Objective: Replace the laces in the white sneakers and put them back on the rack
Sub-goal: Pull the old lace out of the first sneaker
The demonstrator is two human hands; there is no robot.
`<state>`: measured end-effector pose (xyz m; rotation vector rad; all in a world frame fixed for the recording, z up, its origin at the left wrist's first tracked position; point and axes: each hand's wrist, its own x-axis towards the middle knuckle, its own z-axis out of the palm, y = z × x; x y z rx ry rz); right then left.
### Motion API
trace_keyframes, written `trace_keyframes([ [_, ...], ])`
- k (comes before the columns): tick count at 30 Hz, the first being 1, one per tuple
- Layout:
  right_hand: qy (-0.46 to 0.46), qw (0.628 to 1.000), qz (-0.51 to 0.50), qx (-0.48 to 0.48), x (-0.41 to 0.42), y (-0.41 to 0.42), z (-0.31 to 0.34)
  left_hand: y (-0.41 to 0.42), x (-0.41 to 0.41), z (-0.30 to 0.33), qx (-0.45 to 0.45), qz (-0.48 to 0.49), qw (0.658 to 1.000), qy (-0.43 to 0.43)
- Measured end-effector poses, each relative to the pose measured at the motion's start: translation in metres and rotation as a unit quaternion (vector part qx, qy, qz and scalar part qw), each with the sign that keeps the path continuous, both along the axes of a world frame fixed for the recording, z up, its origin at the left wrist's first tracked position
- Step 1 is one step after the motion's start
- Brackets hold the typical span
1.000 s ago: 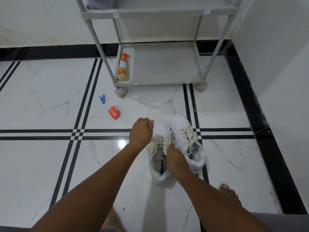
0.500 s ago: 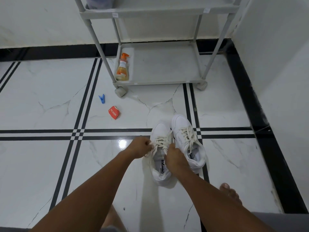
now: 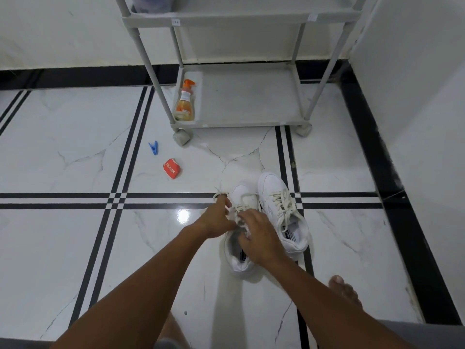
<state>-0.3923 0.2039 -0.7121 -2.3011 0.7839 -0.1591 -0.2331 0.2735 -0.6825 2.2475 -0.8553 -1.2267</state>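
Two white sneakers stand side by side on the marble floor, toes pointing away from me. The right sneaker (image 3: 281, 205) is fully laced with cream laces. Both hands work on the left sneaker (image 3: 241, 197). My left hand (image 3: 217, 220) pinches a cream lace (image 3: 218, 195) whose end sticks out past the fingers, just left of the shoe's toe. Over the shoe's tongue, my right hand (image 3: 259, 238) rests with fingers curled on the lacing, hiding most of it. The grey rack (image 3: 241, 122) stands beyond the shoes.
An orange spray bottle (image 3: 186, 102) stands on the rack's bottom shelf at its left. A blue clothes peg (image 3: 153, 148) and a red sachet (image 3: 171, 168) lie on the floor to the left. White walls close off the right side. My bare foot (image 3: 344, 290) is at lower right.
My left hand came down from above the toe to the shoe's left side, still holding the lace. My right hand shifted slightly forward over the tongue.
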Motion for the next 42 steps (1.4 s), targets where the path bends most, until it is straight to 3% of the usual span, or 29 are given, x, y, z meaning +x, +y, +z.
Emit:
trace_keyframes([
  [1,-0.033,0.999,0.011,0.015,-0.001,0.0,0.0,0.001,-0.003,-0.003,-0.018,-0.003,1.0,-0.006],
  [3,-0.08,0.993,-0.072,0.053,-0.001,0.001,-0.001,0.003,-0.007,-0.003,-0.033,-0.006,0.999,-0.021],
  [5,-0.071,0.976,-0.192,0.077,-0.002,-0.002,-0.002,0.003,-0.011,-0.005,-0.031,-0.011,0.999,-0.009],
  [6,-0.044,0.974,-0.202,0.088,-0.002,-0.004,-0.003,0.004,-0.013,-0.006,-0.03,-0.017,0.999,0.001],
  [9,0.018,0.987,-0.136,0.08,0.0,-0.009,-0.005,0.008,-0.018,-0.013,-0.03,-0.03,0.999,-0.011],
  [15,0.129,0.99,-0.06,0.005,0.012,-0.013,0.007,0.015,-0.044,-0.028,0.005,-0.068,0.975,-0.213],
  [17,0.181,0.982,-0.039,0.018,0.022,-0.016,0.016,0.018,-0.051,-0.029,0.017,-0.074,0.966,-0.248],
  [18,0.182,0.98,-0.046,0.059,0.028,-0.018,0.023,0.02,-0.053,-0.031,0.02,-0.074,0.965,-0.251],
  [20,0.103,0.955,-0.116,0.254,0.042,-0.025,0.046,0.024,-0.053,-0.032,0.025,-0.064,0.967,-0.244],
  [22,-0.01,0.859,-0.212,0.466,0.05,-0.033,0.065,0.025,-0.053,-0.032,0.021,-0.05,0.97,-0.239],
  [23,-0.038,0.844,-0.223,0.486,0.052,-0.038,0.069,0.025,-0.053,-0.031,0.016,-0.043,0.97,-0.237],
  [26,0.049,0.931,-0.167,0.32,0.041,-0.048,0.055,0.024,-0.053,-0.03,0.002,-0.028,0.974,-0.224],
  [29,0.175,0.947,-0.046,0.264,0.023,-0.042,0.037,0.027,-0.052,-0.033,0.001,-0.006,0.979,-0.204],
  [34,0.086,0.984,-0.034,0.153,0.024,-0.032,0.029,0.028,-0.05,-0.034,-0.009,0.05,0.982,-0.18],
  [36,0.055,0.979,-0.063,0.184,0.033,-0.037,0.04,0.028,-0.05,-0.033,-0.01,0.048,0.983,-0.176],
  [37,0.013,0.961,-0.104,0.255,0.038,-0.041,0.049,0.028,-0.05,-0.033,-0.009,0.047,0.984,-0.171],
  [39,-0.097,0.886,-0.194,0.41,0.047,-0.047,0.069,0.028,-0.05,-0.032,-0.012,0.049,0.985,-0.164],
  [40,-0.128,0.864,-0.214,0.437,0.049,-0.051,0.074,0.027,-0.05,-0.032,-0.016,0.051,0.985,-0.163],
  [42,-0.077,0.889,-0.198,0.406,0.045,-0.057,0.073,0.027,-0.05,-0.03,-0.022,0.059,0.986,-0.156],
])
